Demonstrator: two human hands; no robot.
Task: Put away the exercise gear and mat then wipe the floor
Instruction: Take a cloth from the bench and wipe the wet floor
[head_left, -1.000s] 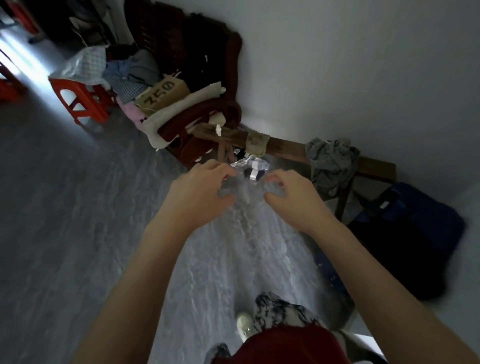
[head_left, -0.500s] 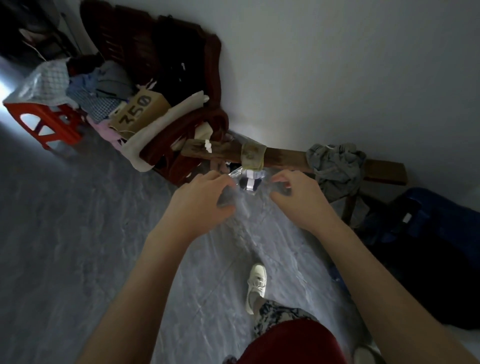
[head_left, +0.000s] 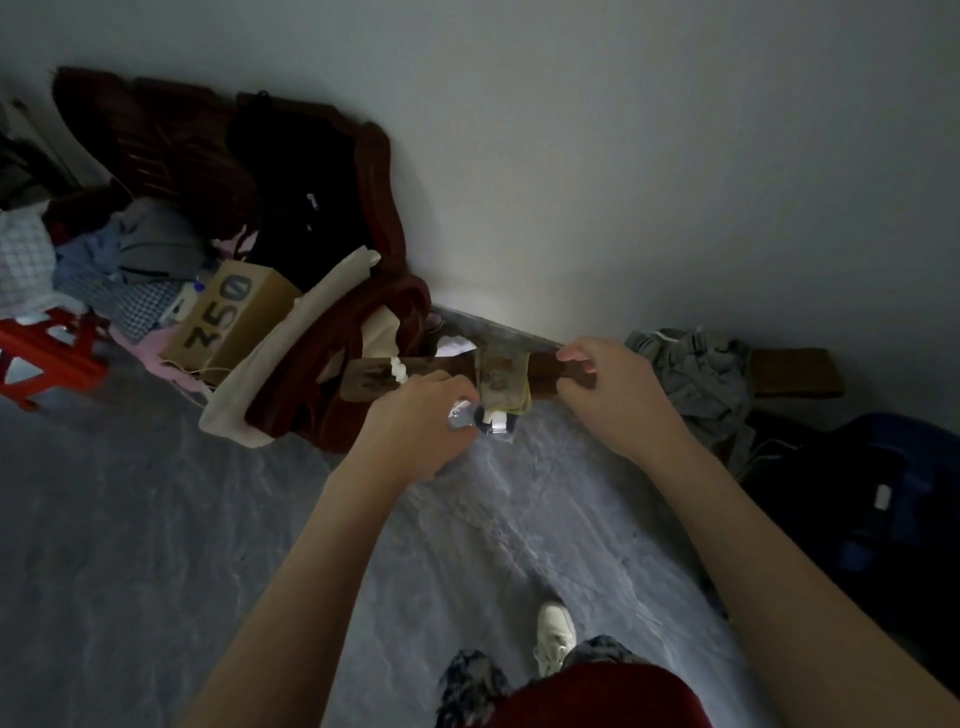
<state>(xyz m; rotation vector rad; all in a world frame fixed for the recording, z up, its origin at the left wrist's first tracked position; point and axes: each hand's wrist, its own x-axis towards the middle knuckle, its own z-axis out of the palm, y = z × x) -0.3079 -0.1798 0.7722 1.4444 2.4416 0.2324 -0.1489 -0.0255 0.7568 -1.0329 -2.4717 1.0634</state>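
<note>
I am seeing the left hand (head_left: 421, 423) gripping a small clear plastic packet (head_left: 480, 418) with curled fingers, holding it in the air just in front of the near edge of the wooden bench (head_left: 566, 371). The right hand (head_left: 608, 387) is hovering at that edge with fingers curled; I cannot tell whether it is holding anything. A yellowish cloth (head_left: 501, 376) is hanging over the bench between the hands.

Over a grey marbled floor (head_left: 156, 545), the left hand (head_left: 415, 421) grips a clear plastic packet (head_left: 480, 418) below a wooden bench (head_left: 561, 371); the right hand (head_left: 608, 384) hovers at the bench; a box marked 350 (head_left: 228, 317) sits left.
</note>
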